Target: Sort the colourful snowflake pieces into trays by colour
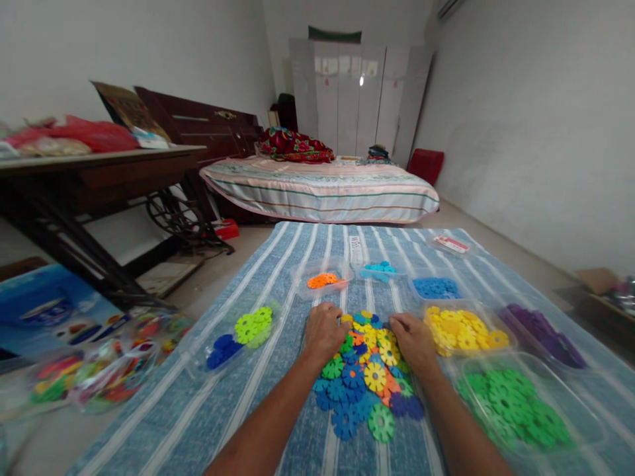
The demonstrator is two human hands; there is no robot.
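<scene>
A pile of mixed plastic snowflake discs (364, 377) in blue, yellow, green and orange lies on a blue striped cloth (278, 277). My left hand (323, 332) rests on the pile's upper left edge, fingers curled down into the discs. My right hand (413, 341) rests on the upper right edge, its fingers also curled among the discs. What either hand grips is hidden under the knuckles. Clear trays ring the pile: orange discs (322, 280), cyan discs (380, 269), blue discs (435, 287), yellow discs (464, 330), purple discs (540, 334), green discs (516, 403), and lime with dark blue discs (243, 334).
A clear bag of mixed discs (99, 370) and a blue box (44, 311) lie at the left. A dark sewing table (99, 178) stands behind them. A striped mattress (322, 188) lies beyond the cloth, with white wardrobes (357, 99) at the far wall. A cardboard box (602, 281) sits at the right.
</scene>
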